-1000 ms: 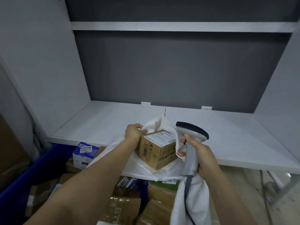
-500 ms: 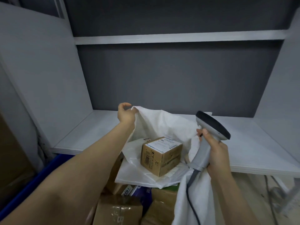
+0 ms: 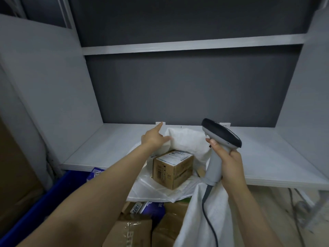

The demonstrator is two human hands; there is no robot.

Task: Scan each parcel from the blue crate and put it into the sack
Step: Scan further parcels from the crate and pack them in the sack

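Fingers (image 3: 233,154) of the right hand (image 3: 229,166) are curled tight round the grey handle of the scanner (image 3: 216,164), thumb up near its dark head, which tilts toward the upper left of the frame. The scanner's cable (image 3: 207,211) hangs down over the sack.

Closest to the camera, along the bottom of the frame, the blue crate (image 3: 33,213) runs up the lower left side. It's got brown taped cardboard parcels (image 3: 128,232) in it, plus a purple pack with a white "2201" label (image 3: 136,207). A blue and white box (image 3: 97,173) peeks out further up, just under the desk edge.

The white sack (image 3: 204,223) drapes down bottom centre, over the crate's contents, and its mouth lies open across the front edge of the desk (image 3: 106,145). The parcel (image 3: 172,169), a small brown carton with a printed label on top, sits right in that open mouth on crumpled white material, upright and free of both hands.

A bit further back, the left hand (image 3: 153,139) is at the sack's far left rim. Its index finger sticks straight out toward the back wall and the thumb lies against the fabric. The other fingers are hidden behind the hand, so whether they pinch the rim is impossible to tell.

Behind all that the desk stretches pale and wide, with two small white tabs (image 3: 160,123) at its back edge. A dark grey wall (image 3: 178,90) stands behind it, and a white shelf (image 3: 178,45) crosses the upper part of the frame.
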